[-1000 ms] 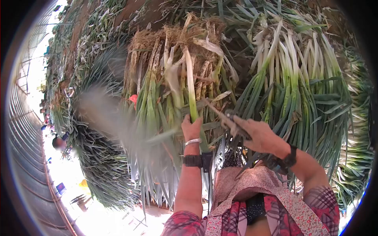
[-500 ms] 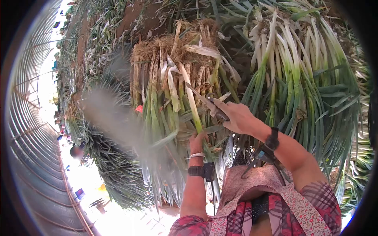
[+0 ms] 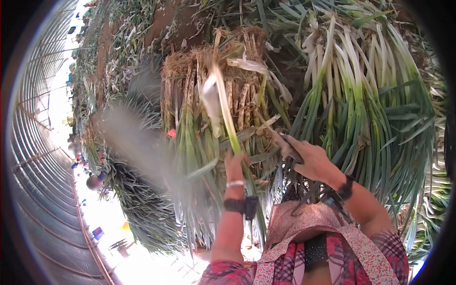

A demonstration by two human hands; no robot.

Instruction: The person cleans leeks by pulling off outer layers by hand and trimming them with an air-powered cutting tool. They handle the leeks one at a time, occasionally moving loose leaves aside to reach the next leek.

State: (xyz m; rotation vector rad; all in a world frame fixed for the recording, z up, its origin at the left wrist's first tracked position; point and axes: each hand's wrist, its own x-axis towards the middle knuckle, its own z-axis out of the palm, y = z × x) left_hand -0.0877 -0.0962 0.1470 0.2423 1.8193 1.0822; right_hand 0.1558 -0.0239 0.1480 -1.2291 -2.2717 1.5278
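Note:
My left hand (image 3: 235, 164) is closed around a green onion (image 3: 225, 108), its white stem and roots pointing away from me. My right hand (image 3: 313, 160) grips a knife (image 3: 290, 147) by its dark handle, the blade angled forward and left, apart from the onion. Under both lies a pile of untrimmed green onions (image 3: 190, 95) with brown roots and dry outer skins. A loose whitish peel (image 3: 210, 97) beside the held stem is blurred.
A bundle of cleaned green onions (image 3: 354, 71) lies to the right. More onion heaps (image 3: 142, 209) stand at left, near the arched greenhouse wall (image 3: 40, 190). A grey smear covers part of the left-centre view. Several blurred people are in the distance.
My right hand has drawn the knife to the right and towards me, away from the stem. My left hand, with the green onion, has shifted slightly forward.

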